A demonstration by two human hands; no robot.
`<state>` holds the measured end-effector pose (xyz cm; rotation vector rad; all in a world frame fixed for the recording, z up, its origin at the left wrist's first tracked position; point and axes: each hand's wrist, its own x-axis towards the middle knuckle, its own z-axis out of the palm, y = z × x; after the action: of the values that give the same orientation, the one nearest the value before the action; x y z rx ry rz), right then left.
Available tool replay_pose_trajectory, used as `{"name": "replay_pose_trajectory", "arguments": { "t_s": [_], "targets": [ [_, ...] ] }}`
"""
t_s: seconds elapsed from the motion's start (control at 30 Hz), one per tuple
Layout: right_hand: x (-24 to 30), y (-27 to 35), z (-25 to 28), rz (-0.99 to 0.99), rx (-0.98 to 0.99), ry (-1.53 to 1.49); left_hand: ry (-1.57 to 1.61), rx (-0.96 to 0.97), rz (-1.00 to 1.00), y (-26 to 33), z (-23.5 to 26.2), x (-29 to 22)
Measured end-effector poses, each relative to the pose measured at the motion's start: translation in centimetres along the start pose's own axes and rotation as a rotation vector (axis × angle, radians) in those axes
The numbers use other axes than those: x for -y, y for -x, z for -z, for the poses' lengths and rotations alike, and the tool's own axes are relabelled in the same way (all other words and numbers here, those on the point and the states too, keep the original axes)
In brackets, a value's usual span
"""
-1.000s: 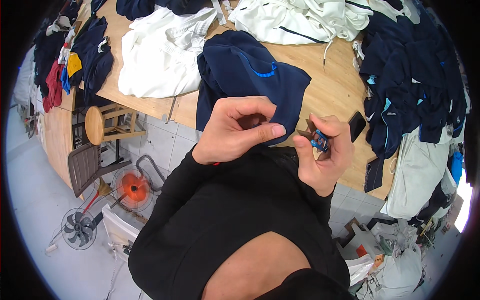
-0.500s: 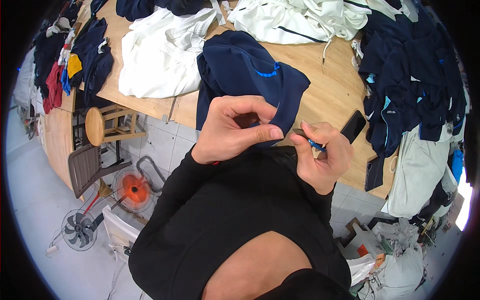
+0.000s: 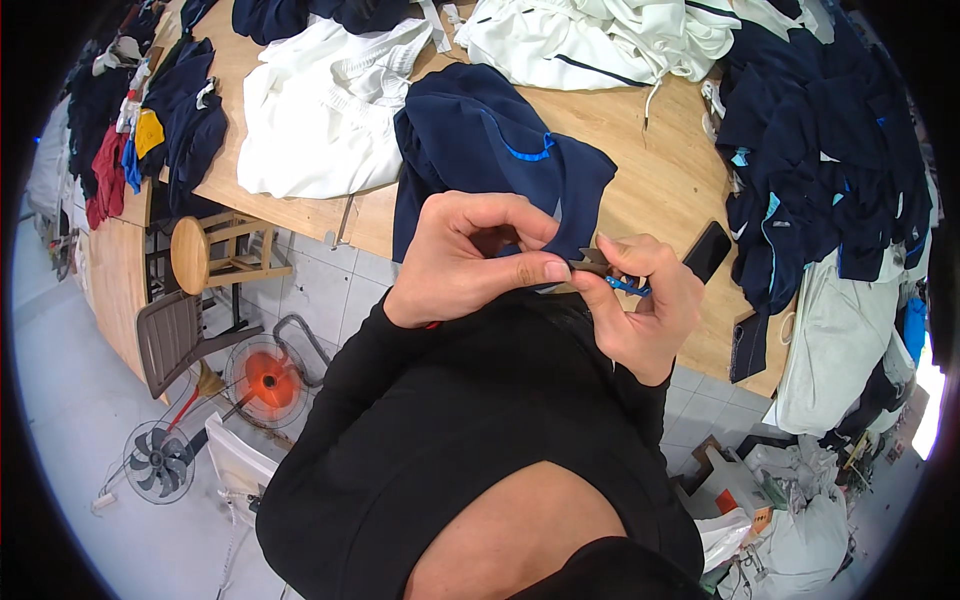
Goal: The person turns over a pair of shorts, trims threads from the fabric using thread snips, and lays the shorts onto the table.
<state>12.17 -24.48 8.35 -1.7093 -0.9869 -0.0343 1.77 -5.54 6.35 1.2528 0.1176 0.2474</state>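
Pinching: left hand (image 3: 470,255) closes its fingers (image 3: 548,270) on a fold of the navy garment (image 3: 480,140), held off the worktop's (image 3: 660,170) near edge.
Right hand: (image 3: 645,305) fingers wrapped around small blue-handled snips (image 3: 608,272), blades touching the pinched spot.
Progress: judged mid-trim; cut thread not visible, can't tell if done.
Nearby: black phone (image 3: 706,252) at near edge, white garment (image 3: 325,105) left.

Garment workshop, wooden worktable (image 3: 660,170) heaped with navy garments (image 3: 830,130), white garments (image 3: 320,110)

Head view, steeply down, close.
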Motion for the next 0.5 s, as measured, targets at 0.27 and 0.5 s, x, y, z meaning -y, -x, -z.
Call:
{"name": "replay_pose_trajectory", "arguments": {
  "t_s": [0.27, 0.5],
  "targets": [
    [-0.68, 0.21, -0.09, 0.024, 0.009, -0.005, -0.021, 0.002, -0.005, -0.05, 0.00, -0.35],
    [0.20, 0.02, -0.09, -0.061, -0.078, -0.037, 0.001, -0.017, 0.016, 0.05, 0.00, -0.24]
  ]
}}
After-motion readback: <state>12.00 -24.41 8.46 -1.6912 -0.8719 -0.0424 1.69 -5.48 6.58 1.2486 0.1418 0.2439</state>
